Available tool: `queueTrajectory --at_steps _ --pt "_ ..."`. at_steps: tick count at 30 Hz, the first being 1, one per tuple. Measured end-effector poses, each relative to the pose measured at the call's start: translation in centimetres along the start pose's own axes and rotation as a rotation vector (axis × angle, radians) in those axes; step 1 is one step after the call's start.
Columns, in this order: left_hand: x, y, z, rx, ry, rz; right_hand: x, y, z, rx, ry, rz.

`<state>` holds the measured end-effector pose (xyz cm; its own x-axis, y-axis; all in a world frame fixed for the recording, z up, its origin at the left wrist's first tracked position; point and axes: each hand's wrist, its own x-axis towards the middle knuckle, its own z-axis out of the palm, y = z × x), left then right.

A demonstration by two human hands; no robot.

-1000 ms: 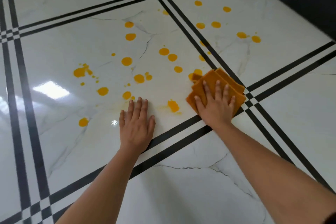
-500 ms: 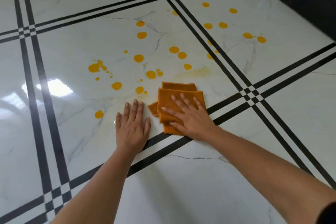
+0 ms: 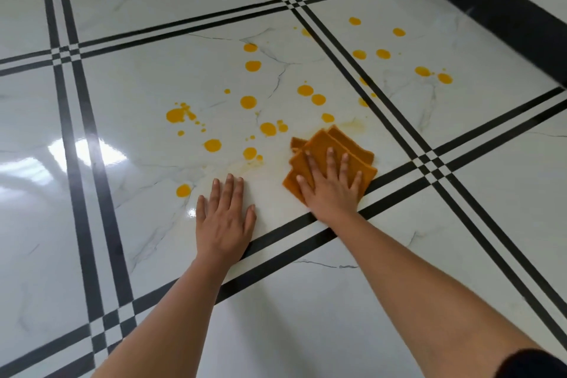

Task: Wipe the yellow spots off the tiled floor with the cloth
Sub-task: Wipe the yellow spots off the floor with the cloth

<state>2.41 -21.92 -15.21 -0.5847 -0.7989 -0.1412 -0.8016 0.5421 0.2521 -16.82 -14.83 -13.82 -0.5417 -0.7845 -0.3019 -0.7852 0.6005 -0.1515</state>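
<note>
Folded orange cloth flat on white tiled floor, yellow spots nr it

Indoor room, prob. a home or similar finished interior; exact room type can't be told. Glossy white marble-look tiled floor w/ grey veining, split by paired black inlay strips that cross in small checker squares. Far right: black skirting band along a white wall. Window-like glare reflects at left.
</note>
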Motion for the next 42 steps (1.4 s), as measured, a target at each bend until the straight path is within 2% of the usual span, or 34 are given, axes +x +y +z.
queueTrajectory --at_steps 3,4,5,8,9,10,13,14,17,18,21,22,25,27,30,32,34,35,36,39,40,42 --pt "0.0 -0.7 -0.2 0.032 -0.012 0.033 -1.7 0.6 0.6 -0.159 -0.076 -0.465" --pt "0.1 -0.9 -0.3 0.046 -0.016 0.038 -1.5 1.7 0.1 -0.183 -0.123 -0.533" --pt "0.1 -1.1 -0.4 0.065 -0.018 0.035 -0.9 2.3 -0.4 -0.192 -0.138 -0.497" --pt "0.1 -1.7 -0.4 0.074 -0.005 0.008 0.4 0.1 -0.1 -0.031 -0.023 -0.081" --pt "0.1 -1.8 -0.4 0.060 -0.005 -0.003 0.0 -1.6 0.2 -0.010 -0.010 -0.037" --pt "0.0 -1.8 -0.3 0.042 -0.005 -0.015 -0.8 -2.8 0.6 -0.016 -0.013 -0.089" --pt "-0.3 -1.6 -0.5 0.021 -0.018 -0.022 -2.2 -1.4 1.0 -0.147 -0.079 -0.505" --pt "-0.4 -1.7 -0.5 0.032 -0.024 -0.015 -1.6 -0.6 0.6 -0.153 -0.099 -0.511" --pt "-0.9 -2.4 -0.6 0.039 -0.009 -0.022 0.1 -1.5 0.4 -0.047 -0.036 -0.145" --pt "-1.0 -2.6 -0.6 0.032 -0.003 -0.036 -0.1 -2.8 0.5 -0.040 -0.038 -0.118" --pt "-1.4 -3.7 -0.7 -0.005 0.021 -0.076 -1.6 -4.3 0.7 -0.092 -0.113 -0.321" --pt "-1.4 -4.2 -0.8 -0.008 0.027 -0.087 -1.4 -4.1 0.4 -0.078 -0.120 -0.326" --pt "-1.3 -6.0 -1.0 -0.017 0.055 -0.161 0.5 -4.9 0.2 0.026 -0.061 -0.105" --pt "-0.9 -7.3 -1.3 -0.048 0.069 -0.215 2.7 -7.3 0.4 0.051 -0.008 -0.036" --pt "-0.5 -8.6 -1.7 -0.044 0.071 -0.233 5.3 -11.7 -0.1 0.053 -0.026 -0.133" --pt "-0.3 -9.7 -1.9 -0.027 0.075 -0.265 5.2 -13.8 0.2 0.002 -0.066 -0.319" --pt "-0.4 -10.3 -2.1 -0.020 0.070 -0.299 3.9 -13.3 1.4 -0.144 -0.036 -0.569" --pt "-0.4 -10.7 -2.1 -0.022 0.066 -0.311 3.9 -12.5 1.7 -0.196 -0.012 -0.635" --pt "-0.4 -10.8 -2.2 -0.024 0.065 -0.315 4.7 -11.8 1.5 -0.213 0.009 -0.613" --pt "-0.3 -11.1 -2.1 -0.024 0.074 -0.307 8.0 -13.5 0.4 -0.028 0.020 -0.250" --pt "-0.3 -11.1 -2.0 -0.025 0.077 -0.309 8.0 -15.2 0.3 -0.015 0.013 -0.235" --pt "-0.3 -11.0 -2.1 -0.030 0.089 -0.315 6.3 -17.7 1.0 -0.075 -0.018 -0.458"
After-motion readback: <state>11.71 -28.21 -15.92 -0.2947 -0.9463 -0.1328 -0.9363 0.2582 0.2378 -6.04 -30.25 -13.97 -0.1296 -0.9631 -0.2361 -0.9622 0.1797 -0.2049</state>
